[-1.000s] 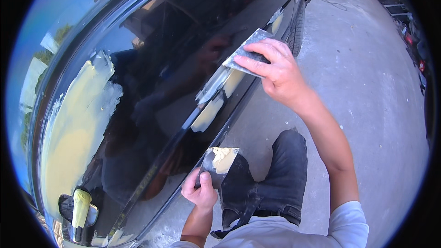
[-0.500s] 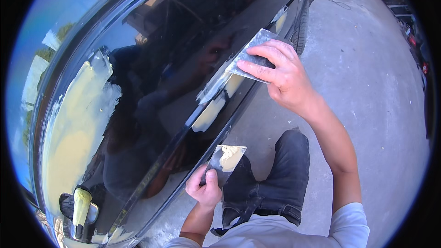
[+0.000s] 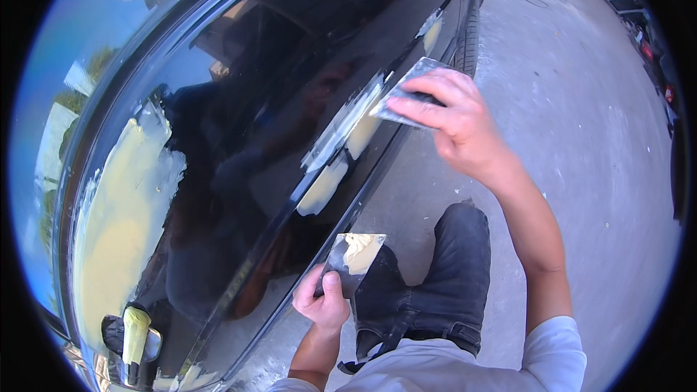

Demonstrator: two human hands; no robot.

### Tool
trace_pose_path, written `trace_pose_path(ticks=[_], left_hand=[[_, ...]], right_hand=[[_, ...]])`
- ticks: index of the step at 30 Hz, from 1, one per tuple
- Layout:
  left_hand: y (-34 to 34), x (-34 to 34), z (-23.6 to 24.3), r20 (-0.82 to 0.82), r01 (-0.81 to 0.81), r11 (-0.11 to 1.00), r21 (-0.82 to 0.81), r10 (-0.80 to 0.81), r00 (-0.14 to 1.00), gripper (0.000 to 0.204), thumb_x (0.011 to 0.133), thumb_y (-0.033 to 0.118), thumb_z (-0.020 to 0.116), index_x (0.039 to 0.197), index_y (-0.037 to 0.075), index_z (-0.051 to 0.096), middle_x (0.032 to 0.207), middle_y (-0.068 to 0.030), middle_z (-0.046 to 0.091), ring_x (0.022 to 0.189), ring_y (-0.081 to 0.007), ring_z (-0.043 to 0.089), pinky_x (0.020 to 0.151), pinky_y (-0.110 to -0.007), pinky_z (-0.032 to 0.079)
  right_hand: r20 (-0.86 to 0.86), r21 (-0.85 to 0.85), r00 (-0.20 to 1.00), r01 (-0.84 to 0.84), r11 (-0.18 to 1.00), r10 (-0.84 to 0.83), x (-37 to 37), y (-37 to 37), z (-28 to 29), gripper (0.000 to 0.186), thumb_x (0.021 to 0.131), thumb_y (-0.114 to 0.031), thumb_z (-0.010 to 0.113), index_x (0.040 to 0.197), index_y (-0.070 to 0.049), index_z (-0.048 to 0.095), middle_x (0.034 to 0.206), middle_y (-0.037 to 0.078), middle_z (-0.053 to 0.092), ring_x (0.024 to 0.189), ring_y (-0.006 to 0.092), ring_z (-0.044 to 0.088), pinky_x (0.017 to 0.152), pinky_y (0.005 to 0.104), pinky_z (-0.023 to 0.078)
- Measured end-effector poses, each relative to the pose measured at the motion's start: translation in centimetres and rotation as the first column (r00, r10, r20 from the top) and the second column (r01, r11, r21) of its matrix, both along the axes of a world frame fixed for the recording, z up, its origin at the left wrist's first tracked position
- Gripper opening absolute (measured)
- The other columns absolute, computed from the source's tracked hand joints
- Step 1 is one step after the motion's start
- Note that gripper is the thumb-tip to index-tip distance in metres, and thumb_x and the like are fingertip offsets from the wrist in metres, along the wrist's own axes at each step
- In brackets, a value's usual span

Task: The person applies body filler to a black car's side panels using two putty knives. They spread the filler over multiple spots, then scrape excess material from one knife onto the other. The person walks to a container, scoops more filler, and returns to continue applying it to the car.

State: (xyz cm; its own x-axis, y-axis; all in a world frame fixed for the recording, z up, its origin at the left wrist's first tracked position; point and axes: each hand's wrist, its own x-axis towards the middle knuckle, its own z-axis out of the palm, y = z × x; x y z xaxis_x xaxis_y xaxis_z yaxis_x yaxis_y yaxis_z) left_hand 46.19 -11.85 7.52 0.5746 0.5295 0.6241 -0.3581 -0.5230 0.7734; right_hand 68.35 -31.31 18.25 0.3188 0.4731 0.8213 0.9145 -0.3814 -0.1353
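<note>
My right hand (image 3: 465, 120) grips a flat grey metal putty spreader (image 3: 408, 93), fingers pressed on its upper face. Its left edge is beside a strip of cream putty (image 3: 361, 131) on the lower part of a glossy black car panel (image 3: 247, 152); whether it touches the panel I cannot tell. Closer to me, my left hand (image 3: 323, 301) holds a second spreader (image 3: 346, 280), thumb on top, with a lump of cream filler putty (image 3: 361, 250) at its far end. Another putty patch (image 3: 323, 187) lies just below the strip.
A large smeared putty patch (image 3: 120, 225) covers the panel's left side. Yellow tape wraps the door handle (image 3: 135, 334) at the lower left. A tyre (image 3: 470, 40) shows at the far end of the car. Grey concrete floor (image 3: 581, 138) stretches to the right, with assorted items along its far edge.
My right hand's spreader has moved slightly right and off the putty strip, uncovering more of its far part. The left hand stays almost in place with its spreader.
</note>
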Motion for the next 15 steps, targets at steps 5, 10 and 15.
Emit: trace_pose_path(ticks=[5,10,15], left_hand=[[-0.9,1.5,0.4,-0.054,-0.006,0.998,-0.065,0.002,0.999,0.019,0.084,0.012,0.064,0.089,-0.006,0.064,0.071,-0.0047,0.062,0.06,-0.0061,0.05,0.056,-0.02,0.041],[-1.4,2.4,1.9,-0.048,0.062,0.998,0.004,-0.062,0.997,0.017,0.084,0.011,0.064,0.088,-0.005,0.064,0.07,-0.0035,0.062,0.06,-0.0058,0.05,0.056,-0.019,0.041],[-10.0,6.4,0.7,-0.151,-0.015,0.998,-0.064,0.005,0.988,0.014,0.084,0.008,0.064,0.09,-0.004,0.066,0.072,-0.0022,0.062,0.062,-0.0053,0.051,0.057,-0.019,0.041]], right_hand=[[-0.106,0.163,0.977,0.202,0.966,-0.186,2.1,-4.1,-1.9,0.05,0.067,0.014,0.051,0.105,-0.014,0.067,0.11,0.007,0.061,0.11,0.0296,0.051,0.101,0.0467,0.032],[-0.286,0.272,0.921,0.344,0.899,-0.265,1.7,-6.0,-6.6,0.061,0.063,0.016,0.048,0.107,-0.021,0.069,0.12,0.007,0.058,0.122,0.0363,0.042,0.105,0.0495,0.028],[-0.319,0.335,0.936,0.257,0.906,-0.148,6.7,-12.0,-9.5,0.062,0.06,0.017,0.048,0.108,-0.017,0.068,0.12,0.011,0.057,0.121,0.036,0.044,0.101,0.0428,0.035]])
